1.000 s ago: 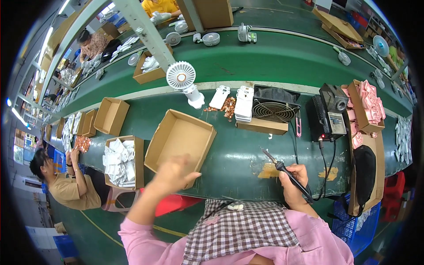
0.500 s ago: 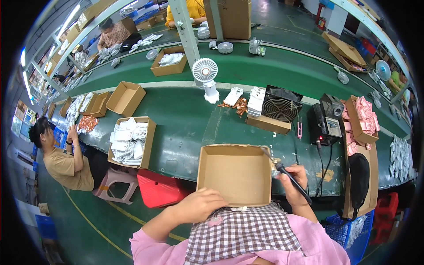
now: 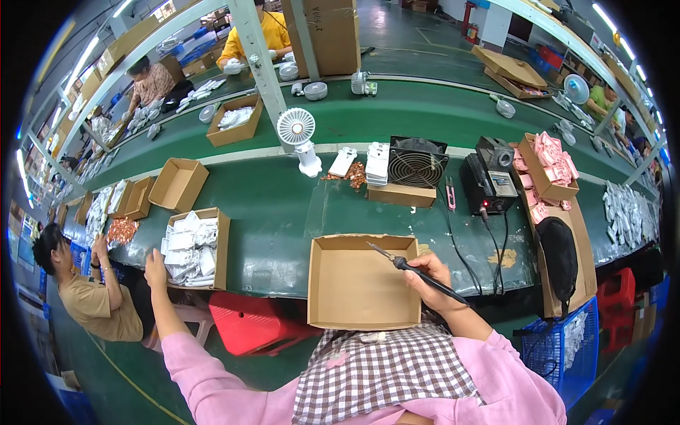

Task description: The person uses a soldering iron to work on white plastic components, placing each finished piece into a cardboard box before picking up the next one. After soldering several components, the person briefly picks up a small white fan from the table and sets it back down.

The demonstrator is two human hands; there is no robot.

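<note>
Head view: the right hand is closed firmly around the dark handle of a soldering iron, whose metal tip points left and away, seen over the far part of an open carton. The left hand is stretched out well to the left, beside the left side of a filled carton heaped with white parts; I cannot tell whether its fingers have closed on one of them.

The open carton lies between the hands, close to the right one and well apart from the left. It straddles the near edge of the bench, its near wall at the checked apron. The filled carton stands by that same edge, farther left, with a stretch of green top between the two. More green top runs from the open carton toward the far edge, where a small white fan, copper-coloured pieces and a black fan with a round grille stand in a row. Toward the right end are a black soldering station, its cords trailing to the near edge, and pink parts.

Beyond the bench, a tall brown carton bears dark print.
</note>
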